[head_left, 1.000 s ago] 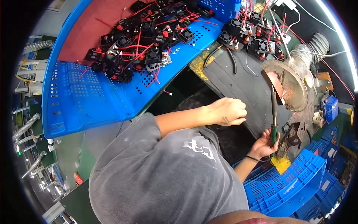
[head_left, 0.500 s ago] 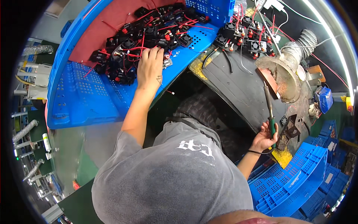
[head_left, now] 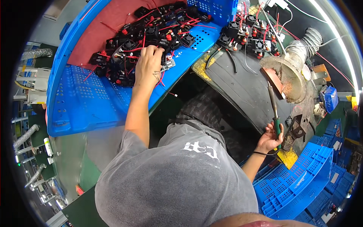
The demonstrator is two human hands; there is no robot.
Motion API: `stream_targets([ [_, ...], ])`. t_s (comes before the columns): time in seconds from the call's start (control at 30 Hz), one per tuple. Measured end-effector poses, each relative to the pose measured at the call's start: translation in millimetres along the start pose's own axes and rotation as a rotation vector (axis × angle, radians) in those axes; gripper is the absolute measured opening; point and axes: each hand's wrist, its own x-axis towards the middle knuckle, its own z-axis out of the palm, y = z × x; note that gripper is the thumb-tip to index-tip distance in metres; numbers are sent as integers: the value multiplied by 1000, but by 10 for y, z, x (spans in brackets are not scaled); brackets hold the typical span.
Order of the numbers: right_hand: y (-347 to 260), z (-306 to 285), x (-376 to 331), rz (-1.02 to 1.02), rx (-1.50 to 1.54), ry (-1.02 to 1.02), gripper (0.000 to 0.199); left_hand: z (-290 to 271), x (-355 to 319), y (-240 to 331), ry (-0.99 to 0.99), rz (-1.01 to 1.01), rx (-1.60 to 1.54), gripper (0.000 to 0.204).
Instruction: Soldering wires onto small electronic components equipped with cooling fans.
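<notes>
My left hand (head_left: 148, 65) reaches into the blue crate at the upper left. Its fingers bend down around a black module with a metal plate (head_left: 168, 65), and a red wire hangs beside the hand. The fingertips are partly hidden. Around it lie several black fan modules (head_left: 129, 45) with red wires, heaped on one another. Over at the right, my right hand (head_left: 270, 138) wraps around the green handle of a soldering iron (head_left: 277, 125). The iron's metal shaft points away from me, its tip near the reddish block by the fume funnel.
More fan modules (head_left: 261, 44) stand at the back of the dark workbench (head_left: 242, 87). The fume funnel (head_left: 295, 81) with its flexible duct (head_left: 308, 41) sits at the bench's right. Close by are a metal bracket (head_left: 297, 130) and a yellow sponge (head_left: 288, 158). A second blue crate (head_left: 298, 181) is lower right.
My left hand has shifted slightly left and toward me, and a red wire now shows below it. The right hand with the soldering iron has stayed nearly still.
</notes>
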Motion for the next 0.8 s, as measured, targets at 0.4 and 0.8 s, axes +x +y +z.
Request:
stream_targets([
  [0.4,-5,4,14,9,1,-8,47,-465,448,179,120,67,45,25],
  [0.8,30,-7,-13,-65,30,24,48,-408,1374,-625,-280,-50,130,60],
])
